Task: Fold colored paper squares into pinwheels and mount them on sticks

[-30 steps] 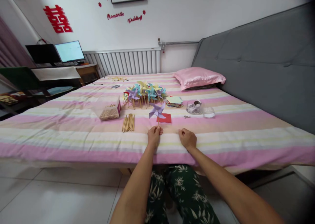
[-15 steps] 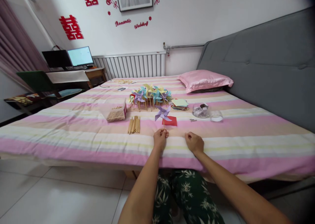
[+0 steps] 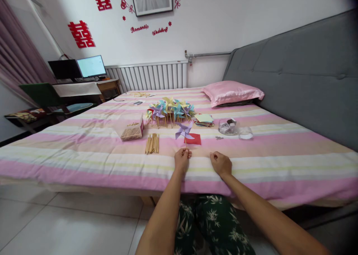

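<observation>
Just below the middle of the frame the left hand [image 3: 182,158] rests on the near edge of the bed [image 3: 84,150], its fingers pinched shut around the thin stick of a purple pinwheel [image 3: 184,130], which stands upright so the paper blades sit clear above the bedding and in plain view. The right hand [image 3: 221,163] lies a little to the right of it on the same stripe of bedding, curled into a loose fist with nothing visible in it. Directly behind the pinwheel, flat on the cover, is a red paper square [image 3: 193,138]. To the left of centre a bundle of wooden sticks [image 3: 152,143] lies within easy reach, with an open box of sticks [image 3: 132,131] beyond it. Further back a crowd of finished pinwheels [image 3: 170,110] lies bunched together, a stack of coloured paper [image 3: 204,118] to its right, then a clear container [image 3: 227,126] and its lid [image 3: 245,133]. Nothing lies between the hands and these supplies. A pink pillow [image 3: 232,92] sits at the upper right against the grey headboard.
</observation>
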Demonstrator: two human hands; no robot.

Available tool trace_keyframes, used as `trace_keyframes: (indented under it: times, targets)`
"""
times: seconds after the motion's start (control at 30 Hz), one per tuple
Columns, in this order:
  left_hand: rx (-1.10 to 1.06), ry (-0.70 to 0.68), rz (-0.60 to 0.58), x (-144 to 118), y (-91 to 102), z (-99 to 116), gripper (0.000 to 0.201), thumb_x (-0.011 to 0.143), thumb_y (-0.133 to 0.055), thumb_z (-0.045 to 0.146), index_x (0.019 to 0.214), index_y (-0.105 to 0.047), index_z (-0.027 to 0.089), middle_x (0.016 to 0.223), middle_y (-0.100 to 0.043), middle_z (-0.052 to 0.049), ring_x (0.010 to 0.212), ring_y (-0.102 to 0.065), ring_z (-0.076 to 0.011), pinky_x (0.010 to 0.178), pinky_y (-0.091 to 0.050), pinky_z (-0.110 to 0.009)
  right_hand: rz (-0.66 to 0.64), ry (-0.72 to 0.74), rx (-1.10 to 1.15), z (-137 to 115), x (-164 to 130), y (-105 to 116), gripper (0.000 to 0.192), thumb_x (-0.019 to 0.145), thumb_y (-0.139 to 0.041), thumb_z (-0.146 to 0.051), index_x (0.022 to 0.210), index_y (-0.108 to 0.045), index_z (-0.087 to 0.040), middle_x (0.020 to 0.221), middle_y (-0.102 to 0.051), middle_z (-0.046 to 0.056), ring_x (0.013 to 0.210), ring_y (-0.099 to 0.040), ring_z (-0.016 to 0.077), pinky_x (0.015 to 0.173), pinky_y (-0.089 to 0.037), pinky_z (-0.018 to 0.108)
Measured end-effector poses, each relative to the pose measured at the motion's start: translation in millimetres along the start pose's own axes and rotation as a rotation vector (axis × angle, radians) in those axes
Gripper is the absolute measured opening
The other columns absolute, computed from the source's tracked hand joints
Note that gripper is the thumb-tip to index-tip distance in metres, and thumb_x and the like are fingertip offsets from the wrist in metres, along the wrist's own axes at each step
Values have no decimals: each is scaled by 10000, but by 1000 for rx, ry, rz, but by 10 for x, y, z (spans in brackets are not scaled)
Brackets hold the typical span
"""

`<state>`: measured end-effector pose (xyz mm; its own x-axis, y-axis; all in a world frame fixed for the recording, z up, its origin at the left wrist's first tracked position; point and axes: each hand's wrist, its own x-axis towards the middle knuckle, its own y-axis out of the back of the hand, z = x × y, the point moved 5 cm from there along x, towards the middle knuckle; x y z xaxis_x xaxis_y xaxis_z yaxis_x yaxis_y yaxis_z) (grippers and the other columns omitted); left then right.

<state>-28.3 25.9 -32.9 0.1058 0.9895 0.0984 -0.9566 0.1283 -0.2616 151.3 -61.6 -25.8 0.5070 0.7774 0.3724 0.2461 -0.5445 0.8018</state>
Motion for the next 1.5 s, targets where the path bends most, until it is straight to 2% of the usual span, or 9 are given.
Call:
trace_keyframes:
  times: [0.83,1.5]
  targets:
    - [25,-6,-5,-23,0,38,148,717,-632,287,713,-605,142,627,-642,-35,525,-547,-104,553,-431,-245,4,-8,11,3,-1,-5,300,858,-486,-347,671,-652,-181,621,-637,43,541,-454,124,525,-177,252]
    - [6,-9,-4,-2,14,-17,144,727,-624,278,724,-611,135,634,-643,-45,533,-553,-109,568,-434,-252,3,-3,15,-3,-6,-2,316,861,-476,-352,653,-634,-174,624,-640,45,545,-448,121,525,-166,253]
